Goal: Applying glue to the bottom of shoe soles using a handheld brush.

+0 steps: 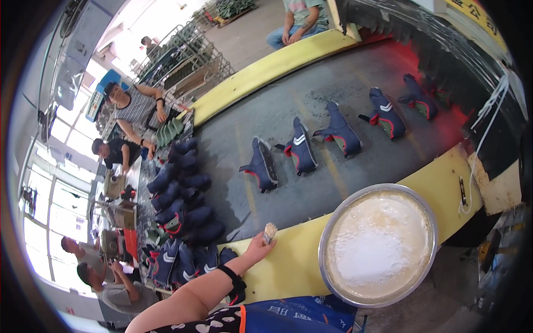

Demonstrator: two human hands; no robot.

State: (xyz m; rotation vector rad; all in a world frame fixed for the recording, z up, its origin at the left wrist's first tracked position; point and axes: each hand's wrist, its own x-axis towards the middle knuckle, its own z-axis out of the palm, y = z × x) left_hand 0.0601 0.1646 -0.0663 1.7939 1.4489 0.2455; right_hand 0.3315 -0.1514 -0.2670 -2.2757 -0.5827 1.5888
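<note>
My left hand [256, 249] reaches out over the yellow edge [288, 266] of a dark grey conveyor belt [333, 89]. It holds a small brush [269, 232] with pale bristles pointing up toward the belt. A black band wraps the wrist. To the hand's right stands a large round metal bowl [331, 223] filled with white paste. Several navy shoe uppers with red and white trim lie in a row on the belt; the nearest one [261, 166] is well beyond the brush. My right hand is out of view.
A heap of navy shoe uppers [183, 205] fills a table at the left, just past my hand. Several other people sit or work at the far left and one at the top. A dark tunnel with a white cord [488, 111] covers the belt at the right.
</note>
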